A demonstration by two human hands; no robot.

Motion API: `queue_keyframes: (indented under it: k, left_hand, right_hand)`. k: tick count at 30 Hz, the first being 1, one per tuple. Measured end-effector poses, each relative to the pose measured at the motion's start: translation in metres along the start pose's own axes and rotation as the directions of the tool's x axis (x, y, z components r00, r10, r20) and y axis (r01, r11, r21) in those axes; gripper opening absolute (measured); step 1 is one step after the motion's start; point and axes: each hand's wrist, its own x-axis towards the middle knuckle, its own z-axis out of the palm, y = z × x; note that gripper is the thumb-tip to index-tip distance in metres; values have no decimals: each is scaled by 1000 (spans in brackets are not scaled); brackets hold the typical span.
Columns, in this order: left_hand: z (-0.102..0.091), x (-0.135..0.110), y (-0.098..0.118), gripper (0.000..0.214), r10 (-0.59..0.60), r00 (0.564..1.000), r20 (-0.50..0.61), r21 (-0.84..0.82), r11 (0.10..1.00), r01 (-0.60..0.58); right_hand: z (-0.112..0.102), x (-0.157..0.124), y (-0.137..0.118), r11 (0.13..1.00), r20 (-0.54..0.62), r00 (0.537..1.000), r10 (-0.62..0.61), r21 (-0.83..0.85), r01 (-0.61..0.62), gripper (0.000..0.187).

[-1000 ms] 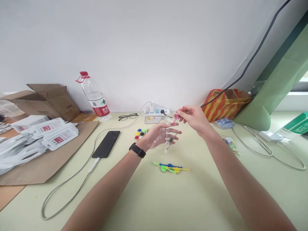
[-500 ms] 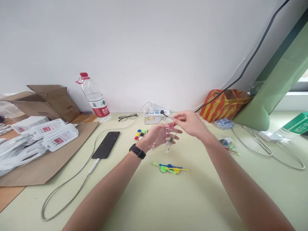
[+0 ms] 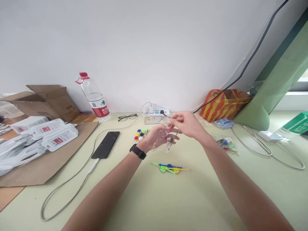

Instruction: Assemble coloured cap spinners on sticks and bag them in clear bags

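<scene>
My left hand (image 3: 156,134), with a black watch on its wrist, holds a small clear plastic bag (image 3: 166,138) above the table. My right hand (image 3: 189,124) pinches a thin red plastic piece (image 3: 168,131) at the mouth of that bag. Both hands meet over the middle of the pale green table. Below them lies a small cluster of green, blue and yellow plastic pointers (image 3: 170,167). A group of coloured round caps (image 3: 141,133) sits just left of my left hand.
A black phone (image 3: 106,144) on a white cable, glasses (image 3: 127,117), a power strip (image 3: 155,114) and a water bottle (image 3: 93,98) stand behind. Cardboard box (image 3: 45,98) and white packets (image 3: 40,134) lie left. A striped bag (image 3: 222,104), small bags (image 3: 227,142) and cables lie right.
My right hand came down and left from above the bag to its mouth, bringing the red piece into the bag. The left hand stayed nearly still.
</scene>
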Motion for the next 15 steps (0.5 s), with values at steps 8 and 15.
queue_keyframes:
  k: [8,15]
  left_hand:
    - [-2,-2,5,57,41,999,15,-45,998,-41]
    - [3,-5,5,51,20,999,36,89,996,-23]
  right_hand:
    - [-36,-11,-8,983,217,967,-132,-100,157,32]
    - [-39,-13,-7,936,135,951,-277,-185,298,22]
